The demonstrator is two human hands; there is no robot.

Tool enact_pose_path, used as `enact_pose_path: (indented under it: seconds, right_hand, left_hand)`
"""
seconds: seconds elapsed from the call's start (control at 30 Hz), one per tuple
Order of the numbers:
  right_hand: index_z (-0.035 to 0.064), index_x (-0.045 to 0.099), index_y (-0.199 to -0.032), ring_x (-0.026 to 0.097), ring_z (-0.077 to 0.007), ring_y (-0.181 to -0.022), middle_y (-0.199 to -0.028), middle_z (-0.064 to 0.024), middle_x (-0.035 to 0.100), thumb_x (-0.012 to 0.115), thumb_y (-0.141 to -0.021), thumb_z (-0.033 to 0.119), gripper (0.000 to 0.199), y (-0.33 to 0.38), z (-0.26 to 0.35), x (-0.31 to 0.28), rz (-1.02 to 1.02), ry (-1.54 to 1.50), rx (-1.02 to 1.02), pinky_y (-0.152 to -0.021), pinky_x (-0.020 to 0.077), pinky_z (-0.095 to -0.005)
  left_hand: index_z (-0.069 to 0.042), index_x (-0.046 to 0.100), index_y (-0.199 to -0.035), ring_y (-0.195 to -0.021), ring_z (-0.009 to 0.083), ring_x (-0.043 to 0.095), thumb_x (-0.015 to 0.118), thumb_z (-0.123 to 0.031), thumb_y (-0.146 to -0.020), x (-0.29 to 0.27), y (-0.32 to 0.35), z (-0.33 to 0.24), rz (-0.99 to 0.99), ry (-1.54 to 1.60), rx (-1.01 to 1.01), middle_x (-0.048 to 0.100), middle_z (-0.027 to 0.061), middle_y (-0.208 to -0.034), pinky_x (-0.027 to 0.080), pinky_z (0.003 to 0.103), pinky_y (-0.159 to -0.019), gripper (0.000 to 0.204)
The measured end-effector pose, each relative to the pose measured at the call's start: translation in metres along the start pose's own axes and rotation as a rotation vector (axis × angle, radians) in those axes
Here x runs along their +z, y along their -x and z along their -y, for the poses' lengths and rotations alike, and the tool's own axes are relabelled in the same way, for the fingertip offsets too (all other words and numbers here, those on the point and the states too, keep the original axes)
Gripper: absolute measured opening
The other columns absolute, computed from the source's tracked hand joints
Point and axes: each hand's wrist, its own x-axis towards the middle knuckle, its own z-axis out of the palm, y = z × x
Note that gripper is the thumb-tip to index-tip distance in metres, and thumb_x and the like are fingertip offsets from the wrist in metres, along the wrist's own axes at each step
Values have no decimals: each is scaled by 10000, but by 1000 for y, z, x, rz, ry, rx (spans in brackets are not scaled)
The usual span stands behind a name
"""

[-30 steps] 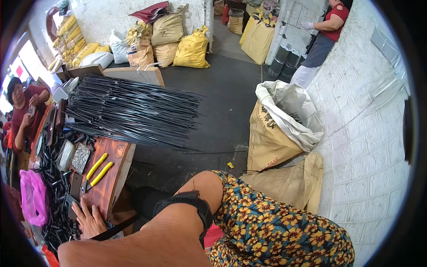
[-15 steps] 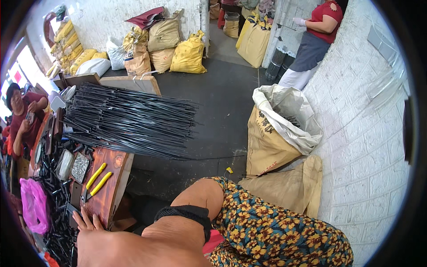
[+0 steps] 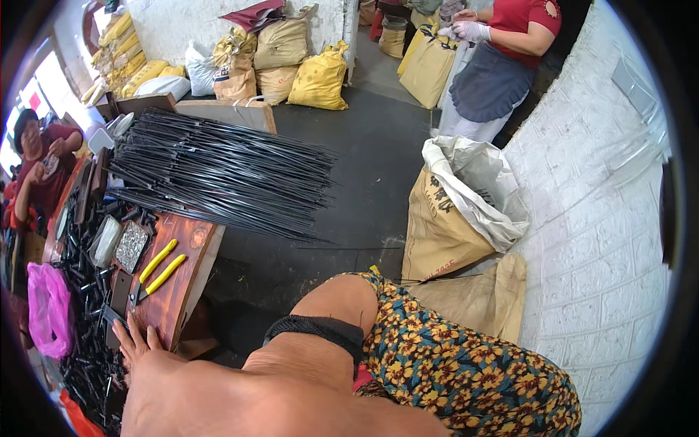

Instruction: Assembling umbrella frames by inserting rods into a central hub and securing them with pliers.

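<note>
Resting flat on the near end of the wooden bench [image 3: 186, 280], our left hand [image 3: 138, 342] has its fingers spread wide and holds nothing. Its fingertips lie just beside a small dark flat piece [image 3: 113, 315] and the heap of small black parts [image 3: 87, 349] that covers the bench's left side. Our right hand is not in the picture, so we cannot tell how it stands; only the bare forearm runs along the lower edge.

Just ahead of the hand lie the yellow-handled pliers [image 3: 156, 269], handles pointing away from us, jaws toward the hand. Left of them sit a small tray of metal bits [image 3: 131, 246] and a clear plastic box [image 3: 105, 240]. A pink plastic bag [image 3: 47, 309] hangs at the bench's left edge.

Farther up, a big bundle of long black rods [image 3: 218, 175] fans out over the bench end and over the dark floor. To our right, past our knee in flowered cloth, stands an open brown sack [image 3: 444, 233] with a white liner. A seated person in red [image 3: 40, 164] is at far left, and another person in an apron [image 3: 495, 65] stands at the top.
</note>
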Motion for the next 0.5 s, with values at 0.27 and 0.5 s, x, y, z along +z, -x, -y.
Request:
enact_pose_path:
  seconds: [0.27, 0.5]
  right_hand:
    - [61, 649, -700, 562, -86, -542, -696, -20, 615, 808, -757, 229, 239, 12, -2, 14, -68, -20, -6, -465, 407, -241]
    - [63, 646, -696, 561, -77, -531, -686, -9, 616, 816, -752, 221, 239, 5, -3, 25, -86, -25, -30, -453, 403, -236]
  left_hand:
    - [-96, 480, -1282, -1425, 468, 152, 467, -224, -963, -31, 17, 6, -16, -30, 187, 179, 208, -1550, 349, 601, -1044, 344]
    - [-46, 546, -1010, -1048, 301, 341, 541, -43, -796, -166, -27, -292, -33, -1105, -321, 371, 139, -1147, 409, 432, -820, 214]
